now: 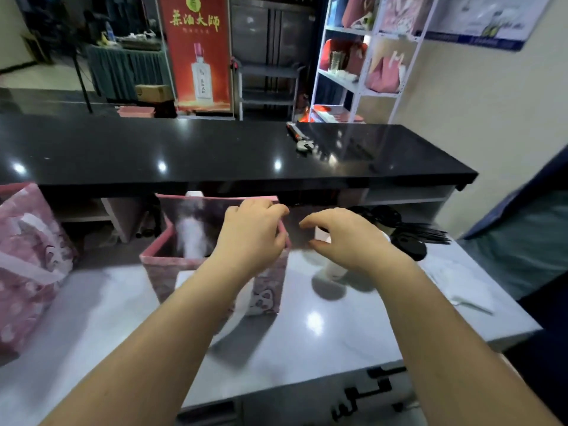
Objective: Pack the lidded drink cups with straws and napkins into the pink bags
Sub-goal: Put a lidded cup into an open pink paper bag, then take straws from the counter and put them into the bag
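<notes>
Left hand (252, 238): reaches forward, fingers curled over the right rim of the open bag (166, 272) and gripping it. Right hand (347, 238): held just right of that rim, fingers spread wide and curved in a claw, clasping nothing that shows. Cup (333, 272): a blurred white shape standing on the tabletop (307, 348) directly under the right hand; whether the hand touches it cannot be told. Open bag: pink, printed with a cartoon face low on its right side, upright near the middle of the pale tabletop, mouth gaping; a white blur (193, 238) stands inside, too smeared to identify. Second bag (27, 256): pink, same sort of print, at the tabletop's left edge, well apart from the first. Black lids (408, 241): a cluster behind the right hand, with black straws (430, 232) fanned out beside them. White paper (461, 287): lies flat towards the right edge; whether it is napkins cannot be told. Raised black tabletop (215, 149): runs across behind, glossy, bearing a wrench (302, 141). Beyond: a red banner (199, 56) and a white shelf (353, 84) stocked with more pink bags.
</notes>
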